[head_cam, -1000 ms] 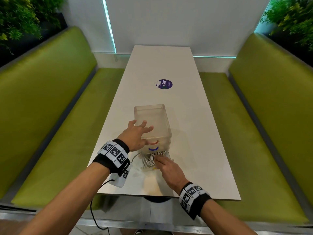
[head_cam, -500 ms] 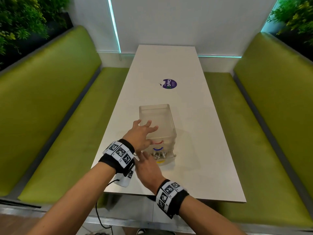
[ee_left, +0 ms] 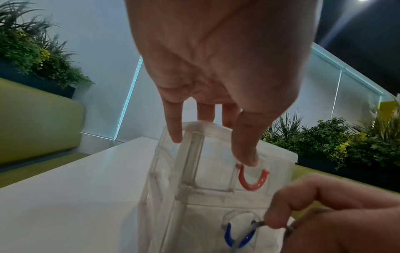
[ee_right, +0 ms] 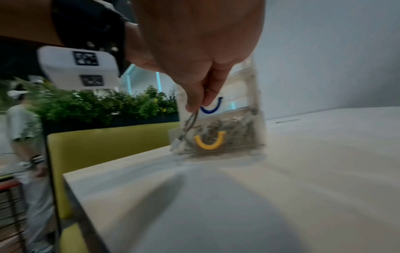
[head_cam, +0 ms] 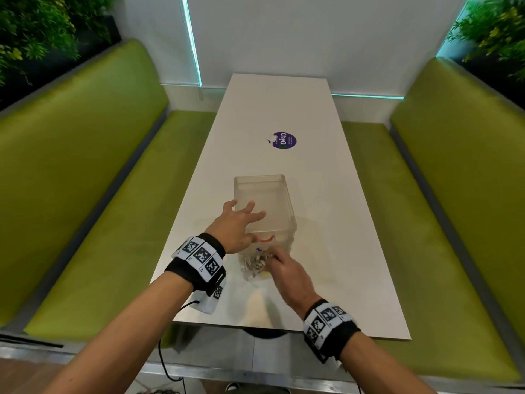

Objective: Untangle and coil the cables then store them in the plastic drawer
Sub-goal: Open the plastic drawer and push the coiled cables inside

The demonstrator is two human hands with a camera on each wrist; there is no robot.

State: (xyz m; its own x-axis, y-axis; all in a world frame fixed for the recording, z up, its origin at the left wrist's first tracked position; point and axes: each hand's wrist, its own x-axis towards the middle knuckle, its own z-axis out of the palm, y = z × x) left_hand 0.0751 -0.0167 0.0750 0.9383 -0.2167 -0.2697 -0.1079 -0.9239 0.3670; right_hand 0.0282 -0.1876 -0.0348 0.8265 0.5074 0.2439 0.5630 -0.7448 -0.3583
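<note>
Table (head_cam: 326, 223), long and white, carries a clear plastic drawer unit (head_cam: 270, 200) near its front edge. Left hand (head_cam: 237, 228) rests spread-fingered on the unit's top. Right hand (head_cam: 287, 273) pinches a thin cable (ee_right: 190, 123) above the open bottom drawer (ee_right: 218, 142), where cables (head_cam: 255, 264) lie heaped.

Long white table (head_cam: 326, 223) between two green benches (head_cam: 85, 194). Clear plastic drawer unit (head_cam: 267, 194) standing near centre; round purple sticker (head_cam: 285, 140) at twelve o'clock beyond it.
</note>
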